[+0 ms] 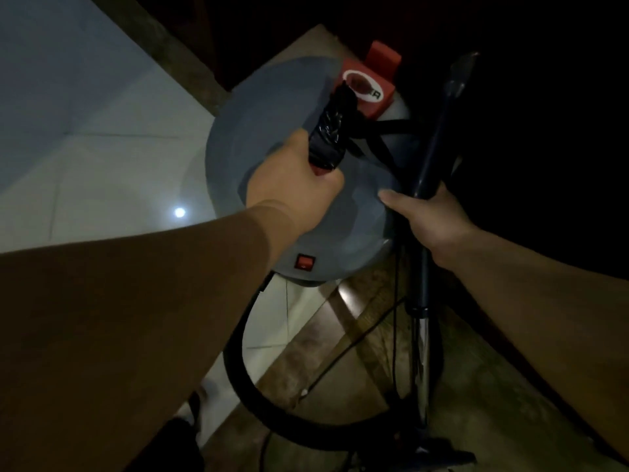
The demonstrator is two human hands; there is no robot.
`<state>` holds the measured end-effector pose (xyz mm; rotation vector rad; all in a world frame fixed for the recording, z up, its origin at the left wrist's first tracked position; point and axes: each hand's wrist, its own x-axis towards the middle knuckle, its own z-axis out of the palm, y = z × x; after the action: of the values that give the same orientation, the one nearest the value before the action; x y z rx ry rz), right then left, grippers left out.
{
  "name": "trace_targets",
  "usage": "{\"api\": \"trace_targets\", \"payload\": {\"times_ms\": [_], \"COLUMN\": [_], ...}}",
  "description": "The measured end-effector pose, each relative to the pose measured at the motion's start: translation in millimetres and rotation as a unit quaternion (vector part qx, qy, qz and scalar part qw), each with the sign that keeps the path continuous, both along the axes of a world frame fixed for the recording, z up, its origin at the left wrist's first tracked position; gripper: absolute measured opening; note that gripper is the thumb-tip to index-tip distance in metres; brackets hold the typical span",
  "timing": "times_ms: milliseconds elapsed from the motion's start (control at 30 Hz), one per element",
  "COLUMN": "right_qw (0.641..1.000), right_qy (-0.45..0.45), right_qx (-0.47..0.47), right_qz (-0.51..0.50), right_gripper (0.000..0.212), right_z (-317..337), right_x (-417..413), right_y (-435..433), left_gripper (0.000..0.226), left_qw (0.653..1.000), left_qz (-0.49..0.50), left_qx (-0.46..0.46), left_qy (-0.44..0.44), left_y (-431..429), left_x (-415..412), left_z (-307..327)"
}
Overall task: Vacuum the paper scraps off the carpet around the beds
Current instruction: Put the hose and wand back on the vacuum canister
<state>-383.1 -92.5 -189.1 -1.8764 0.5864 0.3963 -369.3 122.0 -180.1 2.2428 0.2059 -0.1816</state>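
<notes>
Grey vacuum canister (245, 131): showing centre, over the seam of pale floor tiles (102, 165) and darker floor. Left hand (292, 185) curling round its black handle (326, 141). Right hand (432, 216) gripping the wand (434, 155) just beside. Black hose (243, 352) looping below.

Glossy white square floor tiles (85, 165) fill the left side, carrying a small round light reflection (179, 212). Right of the tiles lies brown mottled stone flooring (476, 403). A dull brown border strip (177, 52) runs along the tiles' far edge.
</notes>
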Motion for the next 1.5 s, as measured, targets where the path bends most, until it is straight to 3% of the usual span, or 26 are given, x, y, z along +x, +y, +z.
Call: {"api": "trace_targets", "payload": {"times_ms": [100,233,367,500,633,900,1067,1167,1300,1500], "right_qw": [0.999,0.997,0.992,0.989,0.986,0.976,0.969,0.960,0.960,0.954], "right_qy": [0.000,-0.011,-0.032,-0.031,-0.029,-0.020,-0.036,-0.046,-0.006,0.028], "right_qx": [0.015,-0.008,-0.016,-0.028,-0.030,-0.029,-0.049,-0.129,-0.126,-0.062], "right_qz": [-0.040,-0.072,-0.119,-0.140,-0.161,-0.216,-0.238,-0.245,-0.250,-0.293], "right_gripper": [0.037,0.086,0.074,0.084,0.073,0.098,0.071,0.081,0.087,0.051], "right_z": [0.6,-6.2,-11.6,-12.9,-13.7,-7.1,-4.7,-7.3,2.2,39.8], "right_x": [31.4,69.1,101.0,130.7,156.4,203.4,222.2,221.4,220.9,198.0], "right_y": [-4.6,-1.0,-6.2,-13.3,-24.4,-42.1,-50.4,-48.5,-43.3,-53.9], "left_gripper": [0.022,0.028,0.034,0.032,0.026,0.027,0.030,0.034,0.039,0.048], "left_qw": [0.999,0.996,0.994,0.991,0.988,0.978,0.970,0.966,0.966,0.969], "left_qz": [-0.044,-0.089,-0.102,-0.123,-0.139,-0.192,-0.230,-0.251,-0.256,-0.242], "left_qx": [0.003,0.004,0.011,0.025,0.052,0.065,0.055,0.047,0.032,0.043], "left_qy": [0.011,0.011,0.034,0.038,0.051,0.055,0.056,0.035,0.031,0.013], "left_y": [-2.2,-4.4,-13.9,-30.5,-45.8,-76.6,-91.1,-92.0,-89.7,-92.5], "left_x": [47.0,103.5,150.8,192.2,232.8,301.6,334.5,339.1,339.9,342.2], "left_z": [2.9,5.2,6.4,11.2,14.4,11.9,8.0,1.6,-0.6,-4.5]}}
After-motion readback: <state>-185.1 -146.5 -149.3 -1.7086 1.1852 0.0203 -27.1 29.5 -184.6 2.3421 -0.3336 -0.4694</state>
